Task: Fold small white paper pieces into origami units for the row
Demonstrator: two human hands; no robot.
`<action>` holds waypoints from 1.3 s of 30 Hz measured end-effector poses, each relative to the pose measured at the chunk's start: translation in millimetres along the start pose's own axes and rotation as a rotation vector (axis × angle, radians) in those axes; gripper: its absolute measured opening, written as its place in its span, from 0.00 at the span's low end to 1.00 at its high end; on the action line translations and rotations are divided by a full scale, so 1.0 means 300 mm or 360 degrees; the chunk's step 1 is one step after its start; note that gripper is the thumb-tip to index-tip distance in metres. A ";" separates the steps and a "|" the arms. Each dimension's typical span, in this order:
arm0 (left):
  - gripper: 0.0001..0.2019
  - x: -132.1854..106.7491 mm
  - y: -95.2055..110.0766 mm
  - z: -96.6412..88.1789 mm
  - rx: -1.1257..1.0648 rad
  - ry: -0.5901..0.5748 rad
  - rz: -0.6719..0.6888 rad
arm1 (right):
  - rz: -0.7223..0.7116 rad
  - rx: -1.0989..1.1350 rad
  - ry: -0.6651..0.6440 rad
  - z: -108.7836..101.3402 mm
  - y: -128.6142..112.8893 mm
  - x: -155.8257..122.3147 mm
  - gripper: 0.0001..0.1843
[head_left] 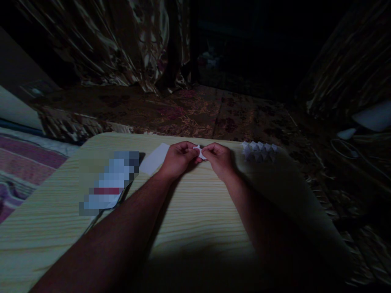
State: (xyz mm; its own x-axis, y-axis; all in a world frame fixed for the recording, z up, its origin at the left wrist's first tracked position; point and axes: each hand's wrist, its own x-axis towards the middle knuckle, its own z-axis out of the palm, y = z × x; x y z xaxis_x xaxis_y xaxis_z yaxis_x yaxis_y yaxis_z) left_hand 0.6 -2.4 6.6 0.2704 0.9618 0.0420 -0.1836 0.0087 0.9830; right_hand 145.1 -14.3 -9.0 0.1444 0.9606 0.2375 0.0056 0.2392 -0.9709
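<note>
Between my two hands is a small white folded paper star (pixel 200 151), its points sticking out past the fingertips. My left hand (pixel 181 158) pinches it from the left with thumb and fingers. From the right, my right hand (pixel 219 158) pinches its other side. Both hands are over the far part of the wooden table (pixel 195 211). Just left of my left hand lies a flat white paper sheet (pixel 154 158). To the right of my right hand, several small folded paper stars (pixel 259 151) sit in rows.
A blurred-out phone-like device (pixel 111 183) lies on the table's left side, with a cable running toward me. Beyond the far edge is a ledge with patterned cloth (pixel 183 110), under curtains (pixel 146 40). A white lamp-like object (pixel 372 116) stands at right, a striped cover (pixel 27 158) at left.
</note>
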 end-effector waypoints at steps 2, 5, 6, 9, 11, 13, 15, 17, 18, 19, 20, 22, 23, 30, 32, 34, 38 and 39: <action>0.16 -0.001 0.000 0.002 -0.0003 0.0009 0.0011 | 0.0012 0.0015 0.0016 0.003 -0.009 -0.002 0.08; 0.18 -0.002 -0.004 0.003 0.0001 0.0015 0.0019 | 0.0063 0.0047 0.0013 0.005 -0.022 -0.006 0.08; 0.19 -0.002 -0.005 0.003 0.0006 0.0009 0.0018 | 0.0071 0.0050 0.0009 0.006 -0.026 -0.007 0.08; 0.20 -0.003 -0.007 0.002 0.0024 -0.0020 0.0013 | 0.0082 0.0074 -0.0005 0.006 -0.029 -0.009 0.08; 0.20 -0.003 -0.007 0.001 0.0034 -0.0033 0.0006 | 0.0100 0.0094 -0.0011 0.006 -0.028 -0.010 0.09; 0.19 -0.002 -0.008 -0.001 0.0046 -0.0037 0.0005 | 0.0112 0.0103 -0.0018 0.006 -0.026 -0.010 0.09; 0.18 -0.001 -0.010 -0.002 0.0055 -0.0034 0.0020 | 0.0093 0.0087 -0.0003 0.005 -0.023 -0.009 0.08; 0.16 0.000 -0.012 -0.004 0.0076 -0.0024 0.0035 | 0.0040 0.0037 0.0028 0.003 -0.020 -0.007 0.08; 0.16 0.001 -0.012 -0.004 0.0091 -0.0014 0.0040 | 0.0013 0.0003 0.0040 0.001 -0.019 -0.006 0.08; 0.15 0.001 -0.013 -0.005 0.0108 -0.0001 0.0043 | -0.0006 -0.0034 0.0044 0.000 -0.018 -0.006 0.08; 0.15 0.001 -0.013 -0.005 0.0126 0.0009 0.0048 | -0.0018 -0.0062 0.0045 -0.001 -0.017 -0.005 0.08; 0.15 0.000 -0.011 -0.005 0.0160 0.0017 0.0065 | -0.0026 -0.0091 0.0040 -0.002 -0.017 -0.006 0.08; 0.15 0.000 -0.010 -0.005 0.0175 0.0018 0.0075 | -0.0030 -0.0101 0.0040 -0.002 -0.018 -0.006 0.08; 0.16 0.001 -0.012 -0.007 0.0261 -0.0004 0.0099 | -0.0060 -0.0147 0.0027 -0.009 -0.018 -0.004 0.06; 0.15 0.003 -0.017 -0.010 0.0282 -0.0005 0.0102 | -0.0072 -0.0144 0.0026 -0.011 -0.014 -0.003 0.06; 0.15 0.005 -0.020 -0.012 0.0287 -0.0015 0.0101 | -0.0078 -0.0145 0.0018 -0.011 -0.011 -0.002 0.06; 0.14 0.002 -0.018 -0.012 0.0307 -0.0015 0.0107 | -0.0110 -0.0153 0.0023 -0.012 -0.007 -0.002 0.05; 0.14 0.002 -0.016 -0.012 0.0331 -0.0012 0.0106 | -0.0118 -0.0152 0.0030 -0.012 -0.006 -0.003 0.05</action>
State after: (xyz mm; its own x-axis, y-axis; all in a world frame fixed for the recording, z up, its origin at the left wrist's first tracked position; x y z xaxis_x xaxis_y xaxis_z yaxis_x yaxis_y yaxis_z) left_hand -1.7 -0.9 1.2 0.2714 0.9564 0.1084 -0.0026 -0.1119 0.9937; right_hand 148.5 -16.0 -7.5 0.1589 0.9377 0.3089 0.1111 0.2939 -0.9494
